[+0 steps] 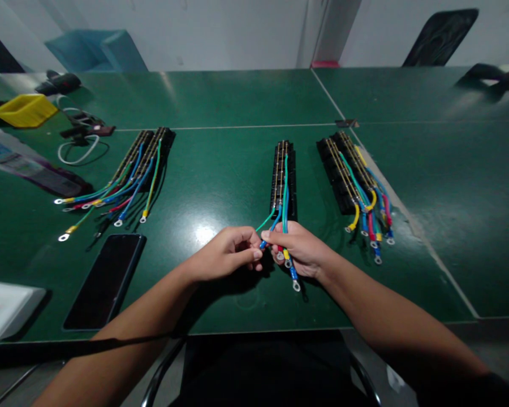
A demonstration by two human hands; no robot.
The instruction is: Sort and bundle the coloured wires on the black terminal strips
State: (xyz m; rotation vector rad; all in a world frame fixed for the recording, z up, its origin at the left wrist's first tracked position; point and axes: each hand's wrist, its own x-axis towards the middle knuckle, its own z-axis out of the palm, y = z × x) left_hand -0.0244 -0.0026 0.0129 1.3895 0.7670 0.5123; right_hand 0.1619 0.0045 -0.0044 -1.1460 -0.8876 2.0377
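A black terminal block (283,169) with brass-coloured rails lies in front of me, its wires running toward my hands. My left hand (236,251) pinches the blue ring-terminal end (262,245) of a blue wire. Around the wire bundle, my right hand (297,249) is closed, its thumb near the same blue end. Below the right fingers hang ring terminals with red, yellow and blue sleeves, the lowest a blue-sleeved one (296,278). A green wire (264,221) bends toward my left fingers; its end is hidden.
Two wired terminal blocks (146,152) lie on the left, and another pair (345,169) on the right. A black phone (107,281) and white box (9,308) are near my left forearm. Farther back are a plastic bag (29,161), a yellow bin (26,111) and a cable (78,152).
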